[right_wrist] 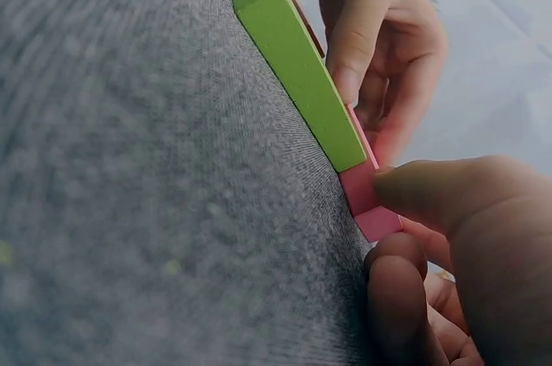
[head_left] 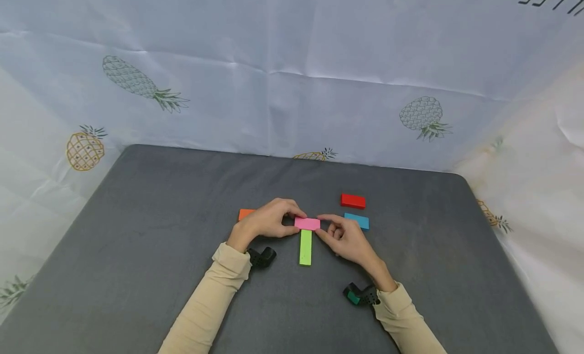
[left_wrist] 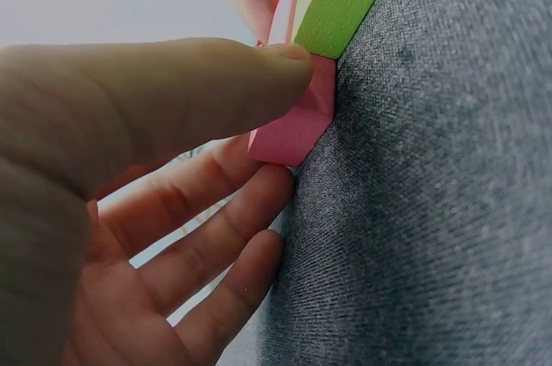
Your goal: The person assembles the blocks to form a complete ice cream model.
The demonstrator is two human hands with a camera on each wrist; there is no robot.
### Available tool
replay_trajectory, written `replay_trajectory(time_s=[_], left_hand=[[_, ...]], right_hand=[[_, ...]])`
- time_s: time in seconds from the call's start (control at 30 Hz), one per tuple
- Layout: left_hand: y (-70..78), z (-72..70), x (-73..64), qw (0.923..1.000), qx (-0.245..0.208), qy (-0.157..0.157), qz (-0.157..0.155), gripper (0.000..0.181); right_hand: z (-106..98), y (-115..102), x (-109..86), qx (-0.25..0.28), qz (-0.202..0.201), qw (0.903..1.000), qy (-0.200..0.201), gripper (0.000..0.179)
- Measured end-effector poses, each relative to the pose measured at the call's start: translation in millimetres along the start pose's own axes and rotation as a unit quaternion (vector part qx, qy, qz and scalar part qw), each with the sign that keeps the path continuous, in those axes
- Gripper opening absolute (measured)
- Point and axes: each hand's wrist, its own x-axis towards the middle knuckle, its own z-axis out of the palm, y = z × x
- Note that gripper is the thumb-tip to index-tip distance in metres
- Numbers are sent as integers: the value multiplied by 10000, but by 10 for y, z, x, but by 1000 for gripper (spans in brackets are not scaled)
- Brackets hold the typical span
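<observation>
Five blocks; two hands; two sleeves; two wrist cameras; one table.

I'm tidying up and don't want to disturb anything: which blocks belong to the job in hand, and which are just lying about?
In the job:
pink block, pinched by left hand and right hand
green block, touching it

Apparently just lying about:
red block
blue block
orange block
</observation>
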Motion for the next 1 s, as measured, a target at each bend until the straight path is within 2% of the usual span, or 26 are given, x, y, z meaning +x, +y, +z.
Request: replay_trajectory(time_s=[0.3,0.5,0.77,1.0], left_hand=[[13,13,-4,10000,44,66,15,31],[25,-33,-60,9993,76,350,143,34],[-53,-218,-210,9967,-35,793,-182,37],[-191,-389,-420,9916,-351,1160,-443,40]], right_hand=[[-5,7,-8,20,103,9999,-8,33],[-3,20,0,39,144,9999,0,34],[2,23,8,21,149,9999,39,33],[10,23,1,26,99,9999,85,32]])
